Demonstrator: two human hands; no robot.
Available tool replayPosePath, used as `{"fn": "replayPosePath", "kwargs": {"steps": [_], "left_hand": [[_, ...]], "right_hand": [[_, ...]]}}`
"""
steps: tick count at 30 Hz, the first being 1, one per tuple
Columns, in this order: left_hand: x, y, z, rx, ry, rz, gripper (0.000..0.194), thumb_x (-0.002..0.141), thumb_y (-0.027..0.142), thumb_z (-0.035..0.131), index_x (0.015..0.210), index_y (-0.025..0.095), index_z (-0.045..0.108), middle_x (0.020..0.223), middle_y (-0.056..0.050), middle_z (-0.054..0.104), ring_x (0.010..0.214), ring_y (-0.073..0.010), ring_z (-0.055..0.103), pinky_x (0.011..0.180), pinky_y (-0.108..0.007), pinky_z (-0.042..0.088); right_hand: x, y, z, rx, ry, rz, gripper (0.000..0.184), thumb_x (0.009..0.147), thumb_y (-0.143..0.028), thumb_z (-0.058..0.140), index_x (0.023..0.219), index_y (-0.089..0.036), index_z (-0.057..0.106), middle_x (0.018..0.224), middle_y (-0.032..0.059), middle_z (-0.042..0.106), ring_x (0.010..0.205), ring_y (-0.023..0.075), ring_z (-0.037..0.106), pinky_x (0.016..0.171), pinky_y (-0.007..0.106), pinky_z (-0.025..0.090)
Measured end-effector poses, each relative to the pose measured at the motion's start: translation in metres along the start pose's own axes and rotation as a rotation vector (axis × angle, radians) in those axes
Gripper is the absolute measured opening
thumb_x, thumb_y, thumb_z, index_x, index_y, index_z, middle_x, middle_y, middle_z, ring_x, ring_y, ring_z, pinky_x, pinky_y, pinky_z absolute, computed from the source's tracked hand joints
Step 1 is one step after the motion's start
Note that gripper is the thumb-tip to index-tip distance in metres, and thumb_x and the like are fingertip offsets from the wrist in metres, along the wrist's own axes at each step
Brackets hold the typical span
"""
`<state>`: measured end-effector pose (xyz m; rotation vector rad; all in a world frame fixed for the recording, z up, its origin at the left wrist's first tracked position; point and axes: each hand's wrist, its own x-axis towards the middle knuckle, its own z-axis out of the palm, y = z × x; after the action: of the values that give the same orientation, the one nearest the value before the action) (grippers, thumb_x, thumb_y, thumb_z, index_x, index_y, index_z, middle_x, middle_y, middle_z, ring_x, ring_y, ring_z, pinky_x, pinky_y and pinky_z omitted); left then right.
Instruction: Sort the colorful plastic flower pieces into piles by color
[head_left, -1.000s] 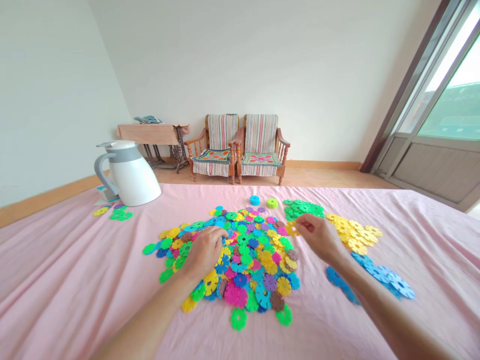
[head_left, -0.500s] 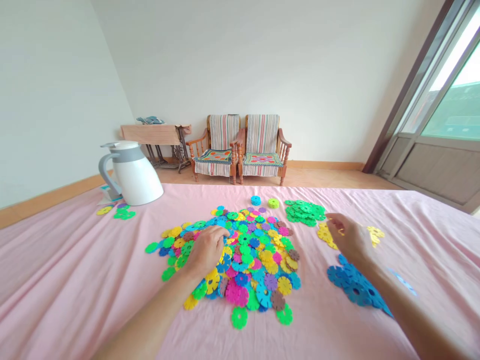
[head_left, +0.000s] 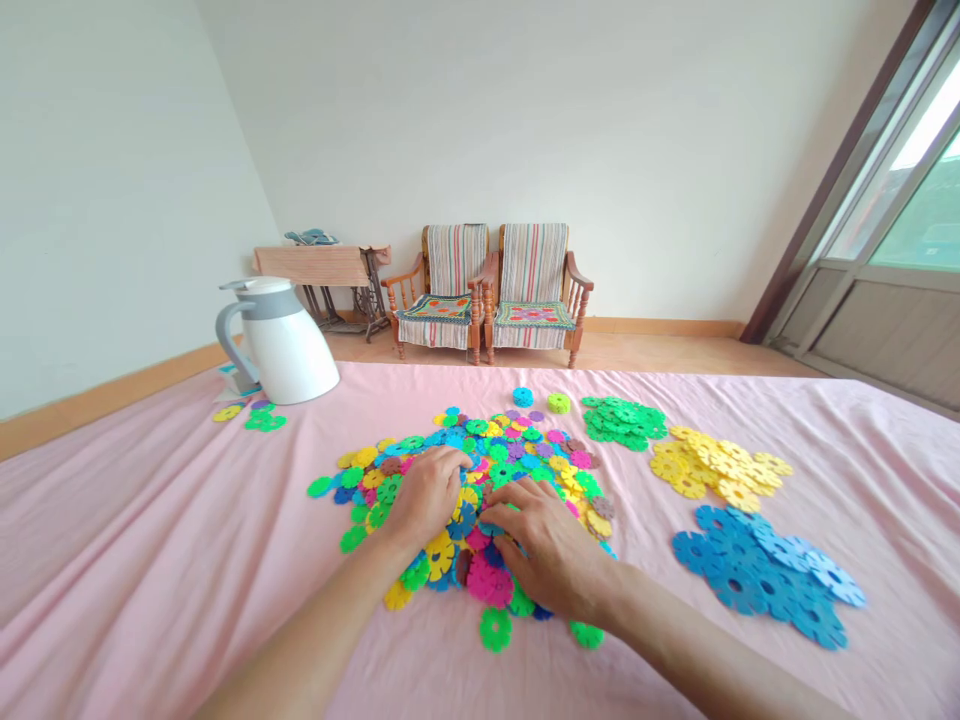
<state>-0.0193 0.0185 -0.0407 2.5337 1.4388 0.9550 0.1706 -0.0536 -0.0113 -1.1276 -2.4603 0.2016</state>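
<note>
A wide mixed heap of notched, flower-shaped plastic discs (head_left: 491, 580) in many colours lies on the pink cloth in front of me. My left hand (head_left: 429, 492) rests over the heap's left half, its fingers curled together; whatever they hold is hidden beneath them. Close by on the right, my right hand (head_left: 544, 535) reaches over the heap with fingers bent and apart, their tips among the discs, and I see nothing held in it. To the right lie sorted piles of green discs (head_left: 624, 422), yellow discs (head_left: 716, 465) and blue discs (head_left: 765, 575).
A white jug (head_left: 289, 350) with a grey handle stands at the back left, with a few loose discs (head_left: 264, 420) before it. Behind the heap sit a small blue stack (head_left: 523, 397) and a lime stack (head_left: 559, 403). Two wooden armchairs (head_left: 532, 265) are beyond the table.
My right hand has moved left from the yellow pile to the mixed heap, uncovering the yellow and blue piles. My left hand stays over the heap. The view has shifted slightly.
</note>
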Motion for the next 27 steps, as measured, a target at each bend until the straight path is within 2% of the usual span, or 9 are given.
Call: {"fn": "replayPosePath", "kwargs": {"steps": [3, 8, 13, 17, 19, 23, 27], "left_hand": [[0.0, 0.001, 0.0, -0.004, 0.004, 0.001, 0.027, 0.083, 0.006, 0.041, 0.088, 0.019, 0.064, 0.09, -0.004, 0.067, 0.091, -0.0198, 0.061, 0.086, -0.034, 0.047], [0.0, 0.0, 0.0, -0.007, 0.01, 0.003, 0.027, 0.083, 0.006, 0.041, 0.087, 0.019, 0.065, 0.09, -0.005, 0.068, 0.091, -0.0203, 0.061, 0.086, -0.035, 0.047], [0.001, 0.003, -0.003, -0.016, 0.025, 0.017, 0.026, 0.084, 0.007, 0.043, 0.088, 0.019, 0.065, 0.09, -0.004, 0.068, 0.091, -0.02, 0.062, 0.086, -0.035, 0.048], [-0.002, 0.018, -0.009, -0.066, 0.111, 0.069, 0.017, 0.09, 0.022, 0.049, 0.097, 0.019, 0.065, 0.099, -0.006, 0.067, 0.098, -0.0206, 0.06, 0.09, -0.036, 0.047], [-0.006, 0.029, -0.012, -0.105, 0.071, 0.15, 0.024, 0.088, 0.033, 0.058, 0.107, 0.02, 0.064, 0.105, -0.007, 0.067, 0.103, -0.022, 0.059, 0.093, -0.037, 0.047], [-0.012, 0.042, -0.012, -0.097, -0.078, 0.255, 0.057, 0.078, 0.051, 0.066, 0.127, 0.023, 0.055, 0.117, -0.009, 0.064, 0.111, -0.0262, 0.056, 0.099, -0.042, 0.044], [-0.014, 0.045, -0.009, -0.087, -0.064, 0.289, 0.051, 0.083, 0.049, 0.061, 0.127, 0.023, 0.055, 0.115, -0.008, 0.065, 0.109, -0.0249, 0.058, 0.099, -0.043, 0.044]], "right_hand": [[0.002, 0.002, 0.008, -0.037, 0.053, 0.019, 0.019, 0.089, -0.012, 0.048, 0.091, -0.02, 0.066, 0.087, 0.0047, 0.065, 0.083, 0.0187, 0.056, 0.078, 0.034, 0.042], [-0.001, 0.004, 0.009, 0.137, 0.221, 0.088, 0.023, 0.092, -0.015, 0.046, 0.095, -0.02, 0.067, 0.088, 0.0055, 0.066, 0.085, 0.0185, 0.057, 0.077, 0.031, 0.043], [-0.004, 0.02, 0.004, 0.409, 0.341, 0.329, 0.018, 0.085, -0.021, 0.053, 0.081, -0.02, 0.07, 0.077, 0.0021, 0.066, 0.075, 0.016, 0.059, 0.069, 0.028, 0.044], [-0.004, 0.033, 0.01, 0.654, 0.344, 0.51, 0.019, 0.081, -0.03, 0.054, 0.079, -0.017, 0.068, 0.064, 0.0001, 0.064, 0.06, 0.0143, 0.058, 0.054, 0.024, 0.041], [-0.004, 0.036, 0.013, 0.774, 0.325, 0.558, 0.02, 0.08, -0.033, 0.055, 0.079, -0.017, 0.066, 0.061, -0.0009, 0.062, 0.056, 0.0143, 0.059, 0.049, 0.023, 0.04], [-0.004, 0.035, 0.014, 0.877, 0.342, 0.617, 0.018, 0.076, -0.034, 0.057, 0.073, -0.017, 0.062, 0.056, -0.0025, 0.06, 0.052, 0.0144, 0.061, 0.046, 0.022, 0.04], [-0.004, 0.031, 0.011, 0.863, 0.336, 0.634, 0.018, 0.075, -0.033, 0.057, 0.068, -0.018, 0.061, 0.05, -0.0032, 0.057, 0.047, 0.0123, 0.056, 0.044, 0.022, 0.039]]}}
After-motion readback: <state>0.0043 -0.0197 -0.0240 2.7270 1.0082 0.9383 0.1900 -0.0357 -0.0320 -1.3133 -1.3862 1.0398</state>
